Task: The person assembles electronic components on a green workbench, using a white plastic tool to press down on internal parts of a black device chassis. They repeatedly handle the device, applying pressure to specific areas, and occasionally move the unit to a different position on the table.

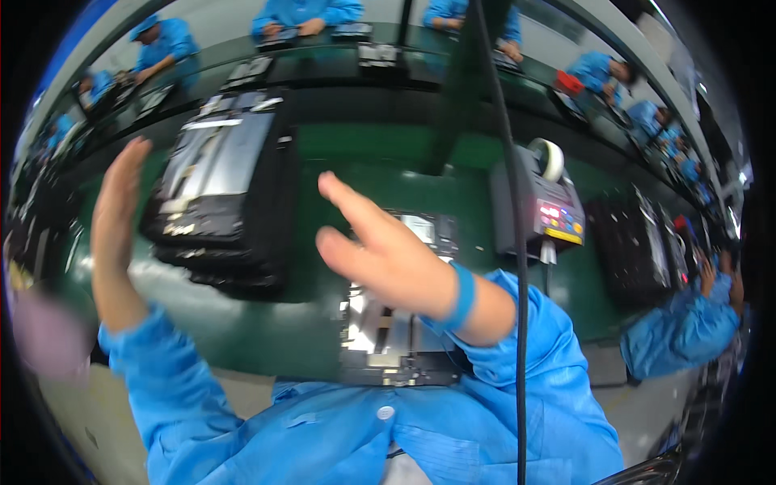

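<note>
My left hand (117, 206) is raised beside a tall stack of flat electronic device assemblies (218, 153) with silver panels. Seen edge-on, its fingers are stretched out and nothing shows in it. My right hand (376, 250) hangs over a single flat device assembly (408, 347), hiding part of it. Thumb and fingers stand apart, and the hand holds nothing. A blue wrist strap (462, 297) circles my right wrist. The assembly lies at the near edge of the green work surface (250, 339), close against my smock, with silver and black parts showing.
A grey tape dispenser (525, 210) with a lit display carries a white tape roll (550, 159) at the right. A black cable (517, 267) hangs down across the view. Another dark stack (634, 242) stands farther right, near a co-worker's blue sleeve (679, 331). Several co-workers sit across.
</note>
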Motion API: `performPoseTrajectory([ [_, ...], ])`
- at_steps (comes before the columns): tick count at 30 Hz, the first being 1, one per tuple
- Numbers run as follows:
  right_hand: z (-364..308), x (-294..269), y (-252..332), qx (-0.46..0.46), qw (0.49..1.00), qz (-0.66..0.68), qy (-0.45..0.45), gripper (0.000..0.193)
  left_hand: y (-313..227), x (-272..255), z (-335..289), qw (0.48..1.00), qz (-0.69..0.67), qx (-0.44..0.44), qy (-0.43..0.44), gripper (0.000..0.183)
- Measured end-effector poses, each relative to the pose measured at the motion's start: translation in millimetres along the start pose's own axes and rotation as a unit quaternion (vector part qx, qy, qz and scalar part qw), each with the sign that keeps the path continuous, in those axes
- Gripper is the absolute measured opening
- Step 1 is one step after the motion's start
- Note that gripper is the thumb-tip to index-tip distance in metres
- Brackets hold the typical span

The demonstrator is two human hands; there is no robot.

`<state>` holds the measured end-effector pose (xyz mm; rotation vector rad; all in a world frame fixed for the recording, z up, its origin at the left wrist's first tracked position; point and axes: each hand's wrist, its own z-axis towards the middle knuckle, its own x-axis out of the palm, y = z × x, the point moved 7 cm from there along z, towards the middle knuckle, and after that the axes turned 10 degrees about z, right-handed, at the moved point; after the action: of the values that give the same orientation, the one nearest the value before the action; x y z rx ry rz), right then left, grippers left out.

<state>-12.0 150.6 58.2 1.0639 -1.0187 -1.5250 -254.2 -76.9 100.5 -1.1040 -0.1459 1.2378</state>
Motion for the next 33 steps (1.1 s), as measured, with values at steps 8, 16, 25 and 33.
performPoseTrajectory([
  [8,-256,-190,-37,0.01,0.718,-0.248,-0.65,0.023,-137,140,-102,0.958,-0.036,0.194,0.209,0.035],
  [16,-222,-209,-111,0.112,0.835,0.251,-0.476,0.03,-148,240,-88,0.897,-0.07,0.125,0.417,0.019],
  [25,-155,-98,-27,0.055,0.989,-0.045,-0.131,0.015,-139,263,-100,0.937,-0.121,0.004,0.326,0.019],
  [33,-96,-41,-6,-0.003,0.97,-0.242,-0.022,0.015,-109,250,-104,0.979,-0.087,-0.013,0.184,0.008],
])
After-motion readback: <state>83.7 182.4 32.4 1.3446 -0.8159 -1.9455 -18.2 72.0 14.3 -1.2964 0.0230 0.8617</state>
